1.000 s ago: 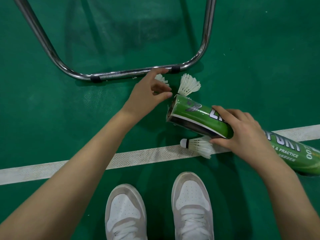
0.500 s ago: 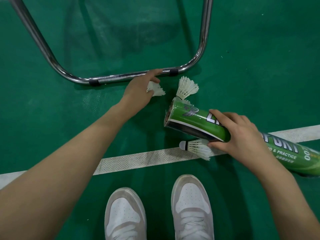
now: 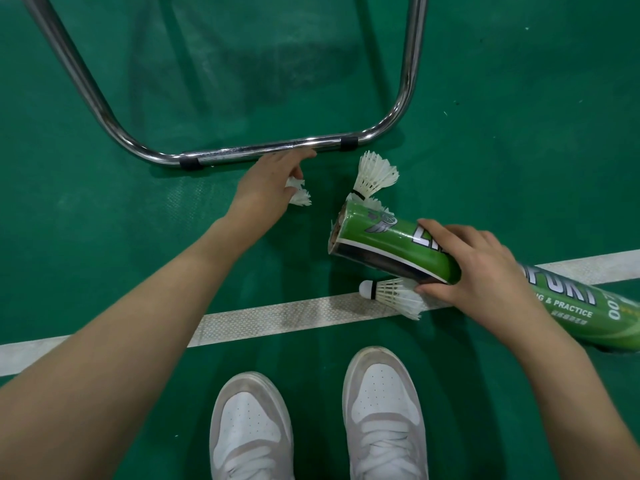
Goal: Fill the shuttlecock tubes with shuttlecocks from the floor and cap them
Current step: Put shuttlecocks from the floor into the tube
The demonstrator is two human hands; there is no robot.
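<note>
My right hand (image 3: 474,268) grips a green shuttlecock tube (image 3: 391,244) near its open end, which points left and sits low over the floor. My left hand (image 3: 266,185) reaches down by the chrome bar and holds a white shuttlecock (image 3: 299,194), whose feathers stick out past my fingers. A second shuttlecock (image 3: 374,174) lies on the floor just beyond the tube's mouth. A third shuttlecock (image 3: 391,294) lies on the white court line under the tube, cork to the left, touching my right thumb.
A bent chrome tube frame (image 3: 263,150) rests on the green court floor (image 3: 519,133) just beyond my left hand. A white court line (image 3: 277,317) crosses in front of my two white shoes (image 3: 381,410).
My left hand has dropped from over the shuttlecock by the bar and closed round it. The tube in my right hand has barely shifted.
</note>
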